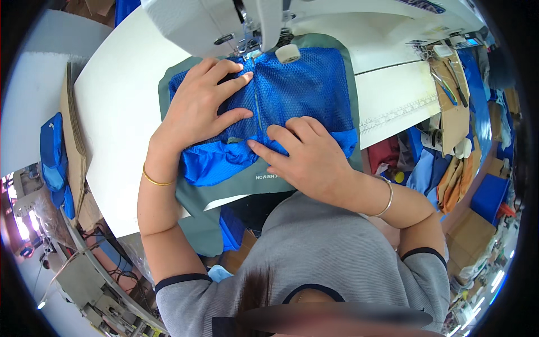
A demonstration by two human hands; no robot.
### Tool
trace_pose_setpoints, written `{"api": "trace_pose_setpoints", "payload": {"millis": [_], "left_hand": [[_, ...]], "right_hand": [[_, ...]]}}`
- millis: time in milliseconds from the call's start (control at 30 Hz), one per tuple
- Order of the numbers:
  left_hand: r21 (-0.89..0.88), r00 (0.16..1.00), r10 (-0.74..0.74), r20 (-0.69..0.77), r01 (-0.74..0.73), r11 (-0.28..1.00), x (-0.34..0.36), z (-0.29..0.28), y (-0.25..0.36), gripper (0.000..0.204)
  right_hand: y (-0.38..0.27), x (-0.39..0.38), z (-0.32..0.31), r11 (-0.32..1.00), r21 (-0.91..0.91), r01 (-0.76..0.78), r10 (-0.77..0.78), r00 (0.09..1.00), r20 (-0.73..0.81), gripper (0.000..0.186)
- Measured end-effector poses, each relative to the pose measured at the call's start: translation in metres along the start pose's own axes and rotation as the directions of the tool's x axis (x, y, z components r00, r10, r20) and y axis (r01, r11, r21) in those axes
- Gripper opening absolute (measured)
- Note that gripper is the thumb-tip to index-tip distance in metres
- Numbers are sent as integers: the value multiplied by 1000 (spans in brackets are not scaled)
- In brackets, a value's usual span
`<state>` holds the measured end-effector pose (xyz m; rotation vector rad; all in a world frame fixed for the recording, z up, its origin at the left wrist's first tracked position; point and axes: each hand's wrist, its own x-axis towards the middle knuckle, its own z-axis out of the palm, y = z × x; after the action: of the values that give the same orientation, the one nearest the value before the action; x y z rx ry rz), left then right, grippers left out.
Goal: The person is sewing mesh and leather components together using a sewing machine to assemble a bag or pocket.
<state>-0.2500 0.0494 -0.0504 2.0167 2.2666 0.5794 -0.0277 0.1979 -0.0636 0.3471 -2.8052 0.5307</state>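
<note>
A blue mesh piece (303, 84) with grey-green edging (352, 78) lies under the head of a white sewing machine (213, 22). A narrow seam or zip line (258, 104) runs down its middle toward the needle area. My left hand (210, 101) rests on the mesh left of that line, fingers spread, index and middle fingertips close to the presser foot. Lower down, my right hand (309, 154) lies with fingers apart on the bunched blue fabric (216, 162) and mesh, its forefinger touching near the line's lower end. Grey-green cloth hangs over the table's front edge.
The white table (112, 112) spreads to both sides, with a ruler strip (393, 115) at right. Tweezers (447, 87) and other tools lie on cardboard at far right, above piled coloured fabrics (432, 171). Cardboard sheets (73, 118) and a blue pouch (52, 149) stand at left.
</note>
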Motion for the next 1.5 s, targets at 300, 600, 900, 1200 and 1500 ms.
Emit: {"api": "trace_pose_setpoints", "payload": {"millis": [300, 600, 900, 1200, 1500], "left_hand": [[114, 1000, 17, 22, -20, 993, 6, -11, 12, 58], [199, 985, -139, 102, 117, 973, 7, -9, 35, 59], [161, 972, -182, 148, 158, 974, 10, -13, 27, 60], [65, 965, -100, 244, 87, 994, 6, -33, 10, 60], [-74, 996, -56, 67, 61, 995, -16, -12, 65, 39]], "right_hand": [[21, 15, -26, 999, 25, 31, -31, 999, 20, 55], [77, 28, -22, 989, -146, -2, 3, 1000, 6, 52], [82, 28, -15, 996, -83, -21, 19, 1000, -20, 52], [47, 33, -22, 995, -80, -64, 77, 983, 165, 54], [10, -6, -10, 975, 202, 87, -91, 996, 8, 43]]}}
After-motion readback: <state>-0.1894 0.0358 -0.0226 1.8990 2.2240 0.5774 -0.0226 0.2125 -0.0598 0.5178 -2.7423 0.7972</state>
